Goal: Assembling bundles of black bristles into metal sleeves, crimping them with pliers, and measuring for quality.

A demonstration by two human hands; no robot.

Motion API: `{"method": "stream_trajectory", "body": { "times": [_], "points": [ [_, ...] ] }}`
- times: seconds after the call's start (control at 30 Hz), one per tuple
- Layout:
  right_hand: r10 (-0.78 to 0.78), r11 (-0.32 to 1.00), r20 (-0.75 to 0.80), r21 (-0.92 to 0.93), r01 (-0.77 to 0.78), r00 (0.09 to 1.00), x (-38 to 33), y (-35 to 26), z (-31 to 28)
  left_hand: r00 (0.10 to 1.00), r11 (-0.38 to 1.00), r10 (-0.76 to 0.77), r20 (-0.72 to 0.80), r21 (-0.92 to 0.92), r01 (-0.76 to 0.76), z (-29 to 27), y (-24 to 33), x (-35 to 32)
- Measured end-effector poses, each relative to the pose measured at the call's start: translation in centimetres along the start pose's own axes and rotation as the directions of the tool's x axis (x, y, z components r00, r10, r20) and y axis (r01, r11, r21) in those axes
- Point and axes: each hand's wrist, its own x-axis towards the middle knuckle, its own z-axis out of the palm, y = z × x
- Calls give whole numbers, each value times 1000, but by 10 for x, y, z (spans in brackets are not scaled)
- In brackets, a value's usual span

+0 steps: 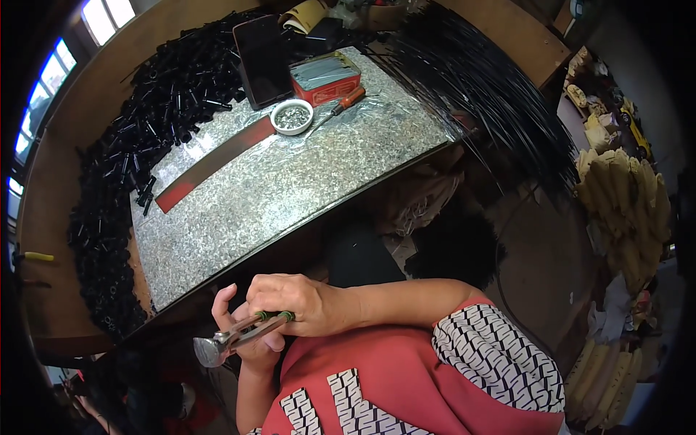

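Along the left of the desk (65, 304) lay a deep heap of short black tubes (138, 145), bordering the speckled grey slab (290, 188) on which a long red-and-grey strip (214, 165) rested. Near the bottom edge, close to the person's chest, the pliers (235, 336) pointed left with their jaws nearly shut; whether they pinched anything could not be made out. The left hand (246, 341) curled beneath them, fingers partly open, while the right hand (297, 304) was wrapped tightly around the green-wrapped handles. Further right on the slab stood a small white bowl (292, 116) of metal bits, a screwdriver (335, 110) and a red tin (326, 76). A fan of black rods (486, 87) spread beyond. Judging by the large heap, much material remained unworked.
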Motion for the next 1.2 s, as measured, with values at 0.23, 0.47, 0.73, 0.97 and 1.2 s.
{"method": "stream_trajectory", "body": {
  "times": [0.23,0.47,0.73,0.97,1.2],
  "points": [
    [37,995,-9,97,-36,999,5,2,7,993,992,-53,-109,104,64,-12,0,-10],
    [203,969,110,119,-215,973,2,-2,0,997,997,-75,29,15,74,-10,0,-4],
    [192,981,83,0,-193,978,6,0,9,997,997,-72,16,39,71,-18,4,-3],
    [263,962,49,58,-265,964,14,-7,15,999,997,-33,-13,73,34,-18,0,-2],
    [452,854,28,275,-442,892,8,-6,17,1000,998,-24,1,60,24,-24,5,-9]
  ]
}}
